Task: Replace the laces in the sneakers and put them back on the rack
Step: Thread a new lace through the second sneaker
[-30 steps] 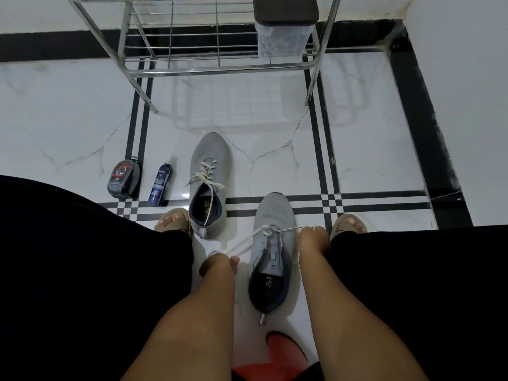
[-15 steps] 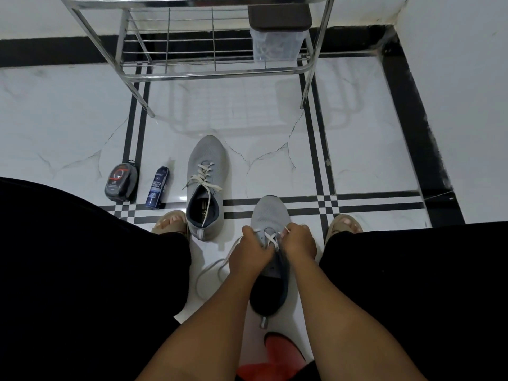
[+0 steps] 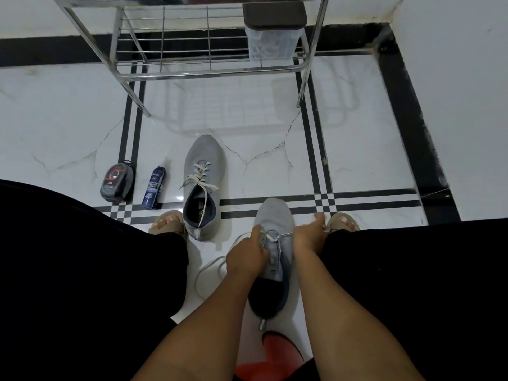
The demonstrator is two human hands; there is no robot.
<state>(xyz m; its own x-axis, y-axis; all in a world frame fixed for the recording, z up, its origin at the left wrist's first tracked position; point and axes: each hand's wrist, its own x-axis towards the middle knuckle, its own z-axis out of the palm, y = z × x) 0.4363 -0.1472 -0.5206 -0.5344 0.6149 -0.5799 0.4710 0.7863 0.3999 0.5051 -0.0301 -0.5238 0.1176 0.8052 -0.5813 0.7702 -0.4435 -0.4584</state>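
Left hand (image 3: 248, 253) and right hand (image 3: 308, 235) pinching lace (image 3: 272, 237) on sneaker (image 3: 275, 215).

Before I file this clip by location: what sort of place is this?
Probably a home entryway or hall corner: a metal shoe rack against the wall, a glossy tiled floor with black border stripes, and shoe-care products beside the sneakers.

Near sneaker (image 3: 273, 224) between both feet, second sneaker (image 3: 203, 171) ahead-left, rack (image 3: 209, 70) beyond
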